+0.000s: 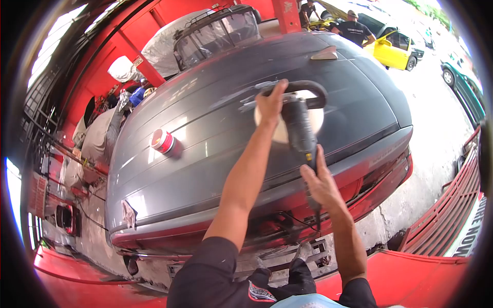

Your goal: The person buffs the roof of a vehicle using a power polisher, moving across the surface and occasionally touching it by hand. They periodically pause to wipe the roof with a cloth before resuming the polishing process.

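Note:
A dark polisher [298, 123] with a pale round pad [281, 134] rests against the grey vehicle roof [215, 133]. My left hand [271, 102] is closed around one side of its curved black front handle [313, 87]. Lower down, my right hand [322, 184] grips the rear end of the polisher between thumb and fingers, where the power cord [314, 205] hangs down. Whitish smears [251, 100] mark the roof beside the pad. The pad's underside is hidden.
A red-and-white can [163, 141] stands on the roof, and a crumpled cloth [129, 214] lies near its edge. A fin antenna [325, 53] rises at the far right. People [354, 30] stand near a yellow car [391, 50]. Red metal slats [436, 210] are at right.

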`<act>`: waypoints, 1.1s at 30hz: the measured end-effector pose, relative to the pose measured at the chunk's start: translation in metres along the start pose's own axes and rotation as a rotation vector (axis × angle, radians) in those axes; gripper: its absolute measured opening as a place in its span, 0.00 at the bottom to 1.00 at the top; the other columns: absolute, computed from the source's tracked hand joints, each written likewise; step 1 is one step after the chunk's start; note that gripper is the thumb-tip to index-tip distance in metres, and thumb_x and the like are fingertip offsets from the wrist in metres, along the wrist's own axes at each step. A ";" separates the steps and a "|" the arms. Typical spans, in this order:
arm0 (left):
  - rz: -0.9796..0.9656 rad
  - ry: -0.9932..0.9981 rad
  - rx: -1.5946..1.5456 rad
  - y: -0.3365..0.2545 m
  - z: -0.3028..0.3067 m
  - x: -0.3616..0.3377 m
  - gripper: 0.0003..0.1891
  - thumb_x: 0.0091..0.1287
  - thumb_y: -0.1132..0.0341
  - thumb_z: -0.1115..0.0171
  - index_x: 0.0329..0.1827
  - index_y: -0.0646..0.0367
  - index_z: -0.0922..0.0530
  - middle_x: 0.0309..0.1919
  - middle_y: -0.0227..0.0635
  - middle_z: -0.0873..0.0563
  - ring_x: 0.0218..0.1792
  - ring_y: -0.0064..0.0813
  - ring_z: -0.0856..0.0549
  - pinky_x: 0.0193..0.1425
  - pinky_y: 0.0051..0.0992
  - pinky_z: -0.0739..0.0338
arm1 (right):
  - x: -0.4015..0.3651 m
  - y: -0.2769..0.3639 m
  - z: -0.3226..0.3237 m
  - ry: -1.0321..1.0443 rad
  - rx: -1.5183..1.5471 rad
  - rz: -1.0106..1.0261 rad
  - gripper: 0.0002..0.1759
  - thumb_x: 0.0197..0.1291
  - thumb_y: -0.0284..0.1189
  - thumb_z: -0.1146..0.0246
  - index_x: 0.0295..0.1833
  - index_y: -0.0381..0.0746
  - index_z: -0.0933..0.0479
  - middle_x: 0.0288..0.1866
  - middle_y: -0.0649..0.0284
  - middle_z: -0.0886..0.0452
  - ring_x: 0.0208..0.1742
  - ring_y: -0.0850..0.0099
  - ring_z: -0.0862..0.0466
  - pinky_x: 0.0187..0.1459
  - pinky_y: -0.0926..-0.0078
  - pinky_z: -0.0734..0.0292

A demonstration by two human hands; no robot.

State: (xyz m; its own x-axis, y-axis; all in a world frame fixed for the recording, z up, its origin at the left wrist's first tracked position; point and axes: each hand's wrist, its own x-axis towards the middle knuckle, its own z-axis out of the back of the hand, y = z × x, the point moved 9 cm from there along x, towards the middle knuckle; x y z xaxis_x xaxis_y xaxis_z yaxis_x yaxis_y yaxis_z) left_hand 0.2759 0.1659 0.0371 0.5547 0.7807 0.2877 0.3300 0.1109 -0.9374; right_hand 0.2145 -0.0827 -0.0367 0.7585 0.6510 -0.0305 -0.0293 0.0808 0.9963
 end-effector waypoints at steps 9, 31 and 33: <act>-0.004 0.255 0.282 0.039 -0.022 -0.004 0.32 0.63 0.44 0.28 0.53 0.67 0.18 0.40 0.41 0.12 0.44 0.29 0.16 0.48 0.27 0.22 | -0.007 -0.011 0.059 -0.077 -0.012 -0.153 0.43 0.72 0.36 0.39 0.84 0.38 0.52 0.46 0.59 0.17 0.39 0.75 0.19 0.40 0.79 0.23; -0.333 -0.102 1.457 0.011 0.370 -0.177 0.31 0.73 0.47 0.41 0.71 0.60 0.30 0.72 0.50 0.31 0.75 0.50 0.34 0.79 0.53 0.45 | -0.044 -0.001 -0.065 -0.225 0.125 -0.143 0.44 0.75 0.37 0.41 0.85 0.55 0.60 0.28 0.65 0.26 0.17 0.77 0.25 0.16 0.75 0.27; -0.326 -0.086 1.467 0.011 0.369 -0.177 0.31 0.73 0.48 0.40 0.71 0.61 0.31 0.72 0.50 0.31 0.75 0.50 0.34 0.79 0.52 0.46 | -0.045 -0.003 -0.060 -0.201 0.086 -0.163 0.44 0.73 0.36 0.41 0.85 0.52 0.60 0.29 0.65 0.26 0.19 0.77 0.24 0.18 0.74 0.26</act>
State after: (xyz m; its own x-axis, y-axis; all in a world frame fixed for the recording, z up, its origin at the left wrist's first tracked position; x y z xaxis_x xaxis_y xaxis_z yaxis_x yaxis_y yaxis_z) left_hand -0.1008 0.2558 -0.0965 0.5474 0.6279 0.5533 -0.6376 0.7411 -0.2102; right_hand 0.1416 -0.0672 -0.0435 0.8629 0.4712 -0.1827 0.1523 0.1023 0.9830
